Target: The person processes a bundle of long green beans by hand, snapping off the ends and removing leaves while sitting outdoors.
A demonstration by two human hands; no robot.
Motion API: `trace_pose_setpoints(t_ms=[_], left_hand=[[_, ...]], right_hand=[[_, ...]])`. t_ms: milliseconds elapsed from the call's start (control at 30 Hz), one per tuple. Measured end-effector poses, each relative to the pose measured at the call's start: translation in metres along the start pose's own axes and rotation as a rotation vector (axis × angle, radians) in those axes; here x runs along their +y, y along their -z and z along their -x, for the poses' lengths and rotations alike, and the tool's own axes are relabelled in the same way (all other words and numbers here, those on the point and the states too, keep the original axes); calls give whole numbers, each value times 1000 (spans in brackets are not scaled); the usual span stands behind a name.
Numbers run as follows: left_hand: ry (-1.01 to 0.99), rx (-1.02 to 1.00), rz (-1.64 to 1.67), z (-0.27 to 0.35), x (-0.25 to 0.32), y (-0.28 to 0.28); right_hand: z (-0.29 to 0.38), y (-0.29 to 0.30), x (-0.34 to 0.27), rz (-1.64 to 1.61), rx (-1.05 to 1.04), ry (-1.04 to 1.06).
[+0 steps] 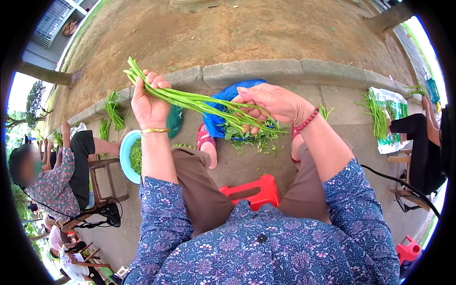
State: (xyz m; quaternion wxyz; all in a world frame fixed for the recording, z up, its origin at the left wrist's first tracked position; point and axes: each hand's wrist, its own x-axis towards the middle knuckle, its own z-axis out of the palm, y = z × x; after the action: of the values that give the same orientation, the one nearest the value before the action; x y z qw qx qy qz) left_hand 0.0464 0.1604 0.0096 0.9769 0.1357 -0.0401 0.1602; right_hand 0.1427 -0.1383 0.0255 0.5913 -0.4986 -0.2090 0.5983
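My left hand, with a gold bangle at the wrist, grips a bunch of long green leafy-vegetable stems near their thick ends. The stems slant down to the right, towards my right hand, which wears a red bead bracelet. Its palm is turned up and its fingers are spread among the thin leafy ends; whether they pinch any stem I cannot tell. Below the bunch, a blue plastic bag lies on the pavement between my feet, with loose green leaves on and beside it.
A light-blue basin of chopped greens stands at my left, near a dark green item. Bundles of stems lie by the stone kerb. Seated people are on both sides. More stems rest at right. A red plastic stool is beneath me.
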Motion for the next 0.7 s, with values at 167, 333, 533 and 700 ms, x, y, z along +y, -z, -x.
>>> trace_pose_setpoints(t_ms=[167, 333, 533, 700], left_hand=[[-20, 39, 6, 0, 0, 3], [-100, 169, -39, -3, 4, 7], [-152, 224, -72, -4, 9, 14], [-161, 226, -132, -4, 9, 12]], right_hand=[[-3, 9, 7, 134, 51, 70], [-5, 18, 9, 423, 445, 262], [-1, 42, 8, 586, 759, 427], [0, 45, 5, 652, 796, 471]])
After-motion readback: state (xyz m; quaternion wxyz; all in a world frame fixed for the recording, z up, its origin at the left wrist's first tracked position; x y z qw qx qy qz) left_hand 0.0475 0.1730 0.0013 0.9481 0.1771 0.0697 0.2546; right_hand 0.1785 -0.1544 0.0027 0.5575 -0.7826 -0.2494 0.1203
